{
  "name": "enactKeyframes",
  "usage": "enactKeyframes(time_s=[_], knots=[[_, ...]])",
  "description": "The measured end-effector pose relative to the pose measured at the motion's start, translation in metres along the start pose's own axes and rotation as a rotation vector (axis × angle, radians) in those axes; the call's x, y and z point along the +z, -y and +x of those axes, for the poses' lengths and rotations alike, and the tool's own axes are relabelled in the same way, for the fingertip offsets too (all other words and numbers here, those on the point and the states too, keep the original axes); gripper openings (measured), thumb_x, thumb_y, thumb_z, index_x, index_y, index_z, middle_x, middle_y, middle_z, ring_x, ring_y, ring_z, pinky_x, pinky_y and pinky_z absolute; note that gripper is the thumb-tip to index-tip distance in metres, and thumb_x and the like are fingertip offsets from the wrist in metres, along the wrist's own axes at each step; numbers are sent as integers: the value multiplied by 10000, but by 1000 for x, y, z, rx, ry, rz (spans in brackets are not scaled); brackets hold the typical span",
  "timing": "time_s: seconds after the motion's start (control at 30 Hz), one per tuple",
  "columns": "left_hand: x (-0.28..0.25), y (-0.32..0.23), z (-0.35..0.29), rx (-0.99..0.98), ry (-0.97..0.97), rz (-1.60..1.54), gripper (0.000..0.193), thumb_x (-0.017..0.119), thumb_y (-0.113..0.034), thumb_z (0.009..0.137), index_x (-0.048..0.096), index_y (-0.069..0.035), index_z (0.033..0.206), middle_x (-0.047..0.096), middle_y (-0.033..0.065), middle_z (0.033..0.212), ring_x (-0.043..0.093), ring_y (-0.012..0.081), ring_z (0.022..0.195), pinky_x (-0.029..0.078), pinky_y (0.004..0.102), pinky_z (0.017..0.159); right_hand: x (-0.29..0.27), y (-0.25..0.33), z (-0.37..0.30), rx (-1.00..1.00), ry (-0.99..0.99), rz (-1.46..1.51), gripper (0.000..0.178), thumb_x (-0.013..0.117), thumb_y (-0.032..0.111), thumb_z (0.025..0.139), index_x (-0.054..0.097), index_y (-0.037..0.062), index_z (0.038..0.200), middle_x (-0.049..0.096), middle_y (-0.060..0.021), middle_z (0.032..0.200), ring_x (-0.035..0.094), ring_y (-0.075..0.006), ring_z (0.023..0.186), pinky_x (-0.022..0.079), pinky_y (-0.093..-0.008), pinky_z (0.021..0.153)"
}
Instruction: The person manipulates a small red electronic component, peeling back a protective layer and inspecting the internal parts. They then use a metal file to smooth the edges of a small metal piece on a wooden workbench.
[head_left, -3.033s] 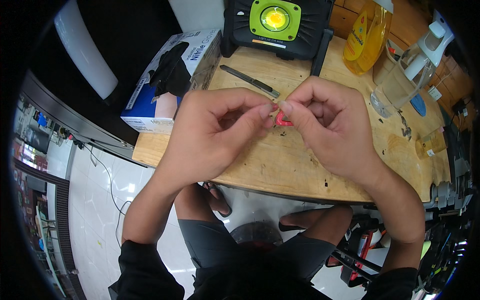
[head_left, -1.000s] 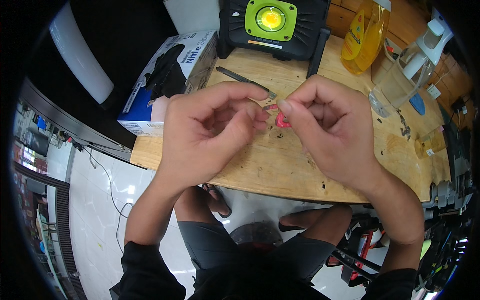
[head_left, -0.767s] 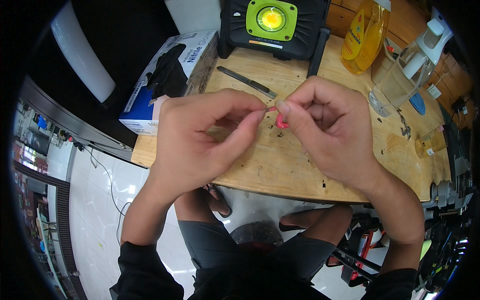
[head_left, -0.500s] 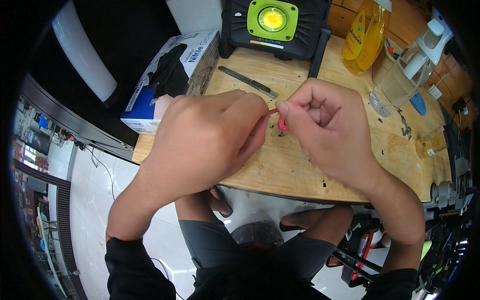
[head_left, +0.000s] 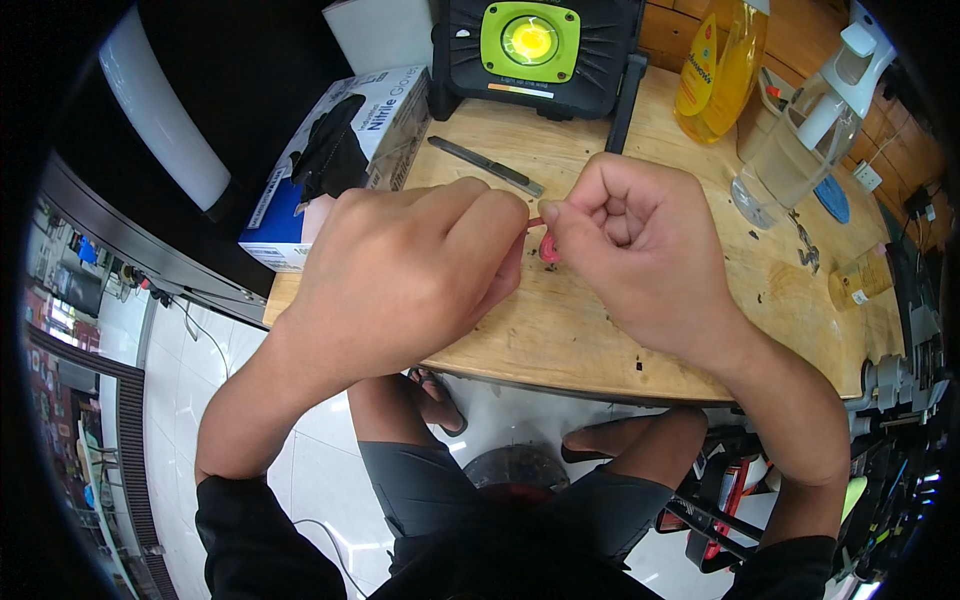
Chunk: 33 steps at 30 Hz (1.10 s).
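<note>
Over the wooden table, my left hand (head_left: 405,275) and my right hand (head_left: 650,240) are close together, both closed. A small pinkish-red strip (head_left: 549,248) spans the short gap between them, its loose part curling down beside my right thumb. My right thumb and forefinger pinch one end. The other end runs in under the fingers of my left hand, whose tips are mostly hidden behind its back. Its exact kind cannot be made out. A slim box cutter (head_left: 486,165) lies on the table just beyond my hands, touched by neither.
A lit work lamp (head_left: 530,42) stands at the back, beside a nitrile glove box (head_left: 395,110) at left. To the right are a bottle of yellow liquid (head_left: 712,75), a clear spray bottle (head_left: 790,160) and a small jar (head_left: 860,280). Dark scraps dot the wooden table (head_left: 560,340).
Both hands have shifted very slightly left in the picture, as have the things on the table. The red strip stays held between them, its curl turned a little.
</note>
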<state>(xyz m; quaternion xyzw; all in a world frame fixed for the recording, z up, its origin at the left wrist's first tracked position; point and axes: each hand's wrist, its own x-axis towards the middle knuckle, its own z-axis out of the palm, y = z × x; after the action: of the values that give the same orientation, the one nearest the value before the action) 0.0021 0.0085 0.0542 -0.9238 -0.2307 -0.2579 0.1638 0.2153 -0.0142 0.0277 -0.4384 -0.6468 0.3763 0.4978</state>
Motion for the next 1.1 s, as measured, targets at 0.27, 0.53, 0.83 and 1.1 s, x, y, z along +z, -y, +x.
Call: enactKeyframes(time_s=[0.27, 0.53, 0.83, 1.1], knots=[[-5, 10, -5, -39, -59, -156, 141, 774, -20, 840, 691, -53, 950, 707, 68, 788, 713, 190, 655, 545, 265, 566, -2, 5, 0, -2, 6, 35, 200, 720, 71, 927, 627, -13, 771, 634, -8, 634, 544, -7, 580, 418, -230, 498], [3, 2, -2, -480, 35, -809, 129, 709, -147, 979, 710, -18, 989, 737, 74, 876, 732, 125, 778, 547, 227, 629, -2, 10, -2, 57, 69, 132, 174, 686, 62, 971, 629, -20, 827, 658, 17, 722, 545, 12, 611, 395, -203, 499], [31, -27, -5, -692, -311, -1125, 150, 671, -89, 983, 673, 39, 905, 673, 46, 703, 642, 41, 647, 487, 224, 581, -2, 2, -7, -14, 198, 179, 98, 676, 13, 960, 606, 6, 890, 614, 55, 728, 552, 34, 629, 389, -170, 513], [39, -13, -7, -669, -509, -758, 225, 666, -121, 1003, 637, 4, 818, 575, 19, 611, 483, 29, 532, 373, 237, 488, 1, 6, -5, 37, 217, 163, 86, 676, -5, 943, 610, 10, 890, 605, 50, 729, 543, 32, 631, 401, -174, 522]])
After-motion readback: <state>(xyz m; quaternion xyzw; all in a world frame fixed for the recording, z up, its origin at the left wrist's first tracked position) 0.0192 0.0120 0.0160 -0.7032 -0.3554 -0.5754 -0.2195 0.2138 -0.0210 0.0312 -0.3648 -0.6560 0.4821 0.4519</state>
